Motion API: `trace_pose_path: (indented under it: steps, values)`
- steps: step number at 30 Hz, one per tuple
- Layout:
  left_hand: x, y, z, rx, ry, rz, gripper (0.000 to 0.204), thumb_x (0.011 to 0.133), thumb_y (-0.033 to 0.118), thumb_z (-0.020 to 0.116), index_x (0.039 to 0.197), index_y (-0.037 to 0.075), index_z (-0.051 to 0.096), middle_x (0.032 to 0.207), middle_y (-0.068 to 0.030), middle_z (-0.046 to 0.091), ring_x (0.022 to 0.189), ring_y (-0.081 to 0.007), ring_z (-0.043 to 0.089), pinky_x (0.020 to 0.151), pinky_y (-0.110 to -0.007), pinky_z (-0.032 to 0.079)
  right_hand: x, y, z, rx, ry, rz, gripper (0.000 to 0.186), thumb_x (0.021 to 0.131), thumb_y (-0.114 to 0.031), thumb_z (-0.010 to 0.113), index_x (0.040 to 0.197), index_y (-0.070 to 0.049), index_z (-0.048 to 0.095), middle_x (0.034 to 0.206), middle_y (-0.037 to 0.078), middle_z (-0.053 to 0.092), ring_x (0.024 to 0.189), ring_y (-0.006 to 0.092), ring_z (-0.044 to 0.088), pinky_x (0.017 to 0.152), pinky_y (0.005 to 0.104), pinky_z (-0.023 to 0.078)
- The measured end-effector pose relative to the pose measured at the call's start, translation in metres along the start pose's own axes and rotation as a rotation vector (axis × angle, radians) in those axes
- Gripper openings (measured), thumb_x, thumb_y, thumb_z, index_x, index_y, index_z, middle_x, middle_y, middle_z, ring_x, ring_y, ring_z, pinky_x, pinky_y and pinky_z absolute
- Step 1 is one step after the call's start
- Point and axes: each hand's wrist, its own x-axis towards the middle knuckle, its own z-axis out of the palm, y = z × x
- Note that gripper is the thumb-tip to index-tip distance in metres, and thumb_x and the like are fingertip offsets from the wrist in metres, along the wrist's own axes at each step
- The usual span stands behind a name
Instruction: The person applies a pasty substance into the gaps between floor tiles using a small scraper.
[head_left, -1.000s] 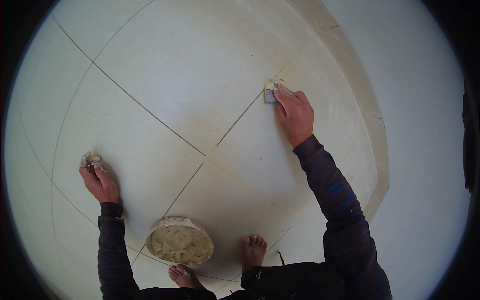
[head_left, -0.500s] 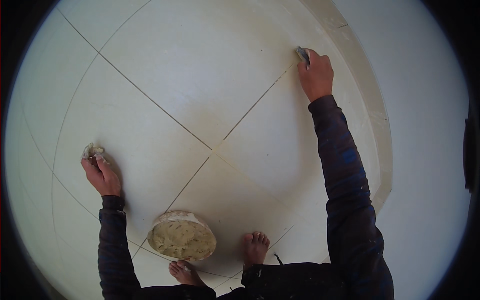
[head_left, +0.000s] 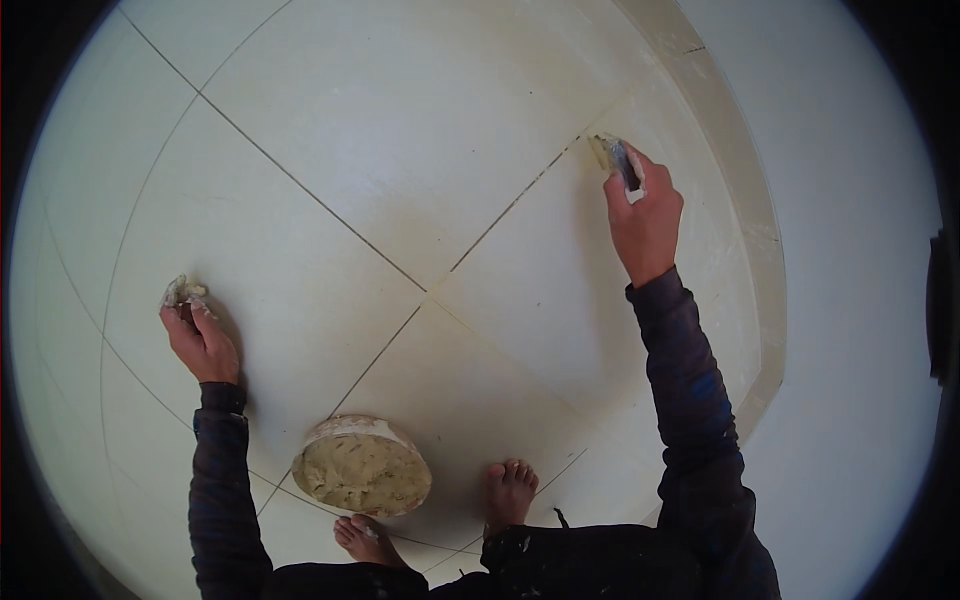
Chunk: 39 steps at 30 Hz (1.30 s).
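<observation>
My right hand (head_left: 644,215) grips a flat grey scraper (head_left: 624,164) smeared with pale yellowish paste, at a tile joint on the upper right of the cream floor. My left hand (head_left: 200,340) is closed round a paste-caked tool (head_left: 184,292) at the left; its shape is mostly hidden. Between my arms, in front of my bare feet (head_left: 508,492), a round white tub (head_left: 362,470) holds lumpy beige paste. The tile joints (head_left: 500,220) cross diagonally, with a pale smear along parts of them.
A beige border strip (head_left: 758,220) curves along the right side of the tiled floor, beside a plain white surface (head_left: 850,250). A dark object (head_left: 936,310) sits at the far right rim of the view.
My right hand moved up and right along the joint, then back down slightly, the scraper turning to upright. My left hand shifted slightly upward in the picture, still gripping its tool.
</observation>
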Motion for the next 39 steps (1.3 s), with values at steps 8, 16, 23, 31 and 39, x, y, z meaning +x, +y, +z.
trace_pose_path:
  steps: [8, 16, 23, 31, 39]
  values:
    - [-0.001, -0.004, 0.004, 0.01, 0.005, 0.014, 0.032, 0.103, 0.01, 0.045, 0.132, -0.001, 0.052, 0.103, -0.0031, 0.064, 0.079, -0.0057, 0.049, 0.067, -0.021, 0.042, -0.039, -0.02, 0.025, -0.092, -0.138, -0.237, 0.039, 0.077, 0.001, 0.069, 0.116, -0.003, 0.069, 0.117, 0.009, 0.073, 0.088, 0.0279, 0.062, 0.081, 0.037, 0.054]
    - [0.002, -0.002, 0.002, 0.048, -0.017, 0.007, 0.032, 0.102, 0.011, 0.046, 0.131, -0.001, 0.053, 0.099, -0.0023, 0.062, 0.078, -0.006, 0.05, 0.067, -0.021, 0.043, -0.012, -0.016, 0.03, -0.02, -0.036, -0.26, 0.037, 0.076, 0.001, 0.073, 0.112, -0.006, 0.072, 0.116, 0.005, 0.074, 0.092, 0.0243, 0.063, 0.089, 0.0358, 0.05]
    - [-0.001, -0.002, 0.0, 0.04, -0.007, 0.016, 0.034, 0.102, 0.012, 0.047, 0.132, -0.002, 0.052, 0.101, -0.0029, 0.063, 0.08, -0.0065, 0.051, 0.069, -0.022, 0.044, -0.073, -0.018, 0.016, -0.162, -0.161, -0.478, 0.036, 0.075, -0.001, 0.076, 0.109, -0.009, 0.073, 0.117, 0.003, 0.074, 0.096, 0.0216, 0.064, 0.083, 0.0359, 0.047]
    - [0.001, -0.002, 0.001, 0.031, -0.01, 0.021, 0.035, 0.102, 0.01, 0.046, 0.134, -0.002, 0.052, 0.104, -0.0035, 0.064, 0.08, -0.0066, 0.051, 0.069, -0.022, 0.045, -0.067, -0.02, -0.024, 0.835, -0.281, 0.584, 0.027, 0.096, -0.008, 0.067, 0.12, 0.003, 0.066, 0.106, 0.008, 0.073, 0.095, 0.0185, 0.069, 0.087, 0.0316, 0.054]
    - [-0.001, -0.004, 0.004, -0.001, -0.003, -0.003, 0.036, 0.101, 0.01, 0.046, 0.134, -0.002, 0.052, 0.103, -0.0037, 0.064, 0.08, -0.0068, 0.051, 0.071, -0.022, 0.045, -0.057, -0.013, -0.018, 1.158, -0.271, 0.772, 0.03, 0.096, -0.009, 0.066, 0.124, 0.003, 0.064, 0.109, 0.007, 0.071, 0.096, 0.0135, 0.067, 0.09, 0.0327, 0.054]
